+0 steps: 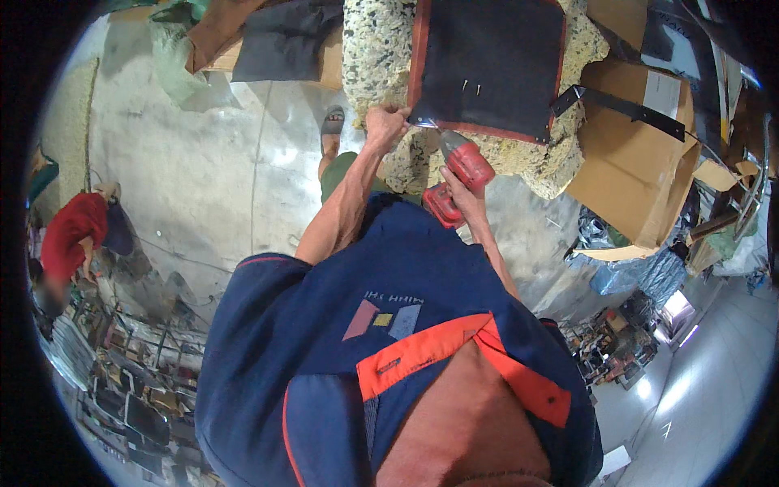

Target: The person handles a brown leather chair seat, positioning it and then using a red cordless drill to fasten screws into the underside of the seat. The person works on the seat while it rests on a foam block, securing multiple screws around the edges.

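My right hand (pixel 459 185) grips a red cordless drill (pixel 462 166), its nose aimed at the lower left corner of a dark panel with a red-brown frame (pixel 487 65). That panel lies on a slab of speckled foam (pixel 369 57). My left hand (pixel 385 124) presses on the panel's lower left edge, right beside the drill's tip, fingers curled on the frame. Two small screws or pins stick up from the panel's dark surface (pixel 471 86).
A large cardboard box (pixel 641 154) with a black strap stands to the right. Dark fabric and cardboard pieces (pixel 276 40) lie at the upper left. A person in a red top (pixel 73 239) crouches at the far left on the concrete floor (pixel 195 178). My sandalled foot (pixel 331 134) shows below the foam.
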Tool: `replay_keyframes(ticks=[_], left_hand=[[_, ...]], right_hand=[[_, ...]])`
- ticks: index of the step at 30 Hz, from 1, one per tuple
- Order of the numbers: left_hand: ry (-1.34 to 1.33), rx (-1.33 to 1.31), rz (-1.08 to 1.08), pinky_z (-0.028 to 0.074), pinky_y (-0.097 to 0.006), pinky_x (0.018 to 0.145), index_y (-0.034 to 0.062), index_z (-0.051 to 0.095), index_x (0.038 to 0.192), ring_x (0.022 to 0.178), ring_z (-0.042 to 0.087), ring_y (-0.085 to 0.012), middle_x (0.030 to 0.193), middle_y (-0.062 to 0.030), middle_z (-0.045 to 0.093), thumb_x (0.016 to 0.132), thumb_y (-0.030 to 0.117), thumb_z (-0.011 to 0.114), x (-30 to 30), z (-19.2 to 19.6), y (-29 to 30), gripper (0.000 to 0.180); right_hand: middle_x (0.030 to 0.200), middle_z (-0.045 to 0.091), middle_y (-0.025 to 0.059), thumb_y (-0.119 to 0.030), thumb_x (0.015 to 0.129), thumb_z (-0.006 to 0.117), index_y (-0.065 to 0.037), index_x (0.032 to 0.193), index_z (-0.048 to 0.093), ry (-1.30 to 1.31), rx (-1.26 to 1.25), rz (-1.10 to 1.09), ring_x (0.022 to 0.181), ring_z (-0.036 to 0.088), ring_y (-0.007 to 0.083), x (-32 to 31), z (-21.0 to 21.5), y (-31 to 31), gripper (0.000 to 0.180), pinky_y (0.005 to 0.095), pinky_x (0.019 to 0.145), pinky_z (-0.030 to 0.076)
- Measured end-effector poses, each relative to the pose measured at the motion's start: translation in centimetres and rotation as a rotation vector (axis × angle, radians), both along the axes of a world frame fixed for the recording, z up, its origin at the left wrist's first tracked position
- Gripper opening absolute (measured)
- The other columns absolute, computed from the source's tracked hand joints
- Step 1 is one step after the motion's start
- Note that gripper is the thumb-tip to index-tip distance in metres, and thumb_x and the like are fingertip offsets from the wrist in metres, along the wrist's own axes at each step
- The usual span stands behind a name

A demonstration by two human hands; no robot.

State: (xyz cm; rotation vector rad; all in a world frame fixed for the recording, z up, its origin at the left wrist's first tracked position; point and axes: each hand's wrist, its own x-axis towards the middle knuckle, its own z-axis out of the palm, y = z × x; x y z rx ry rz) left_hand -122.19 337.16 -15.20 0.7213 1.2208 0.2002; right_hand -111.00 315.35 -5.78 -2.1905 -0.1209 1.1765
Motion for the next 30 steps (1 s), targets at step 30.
replay_keyframes(ticks=[30], left_hand=[[-0.354,-0.126,0.296,0.065,-0.032,0.066,-0.0051,0.058,0.099,0.076,0.069,-0.0196,0.09,-0.0135,0.067,0.094,0.012,0.073,0.4,-1.5,-2.6,0.023]], right_hand=[[0.116,0.072,0.0123,-0.023,0.084,0.081,-0.003,0.124,0.066,-0.221,0.0,0.228,0.109,0.068,0.0223,-0.5,1.7,3.5,0.047,0.0366,0.095,0.052]])
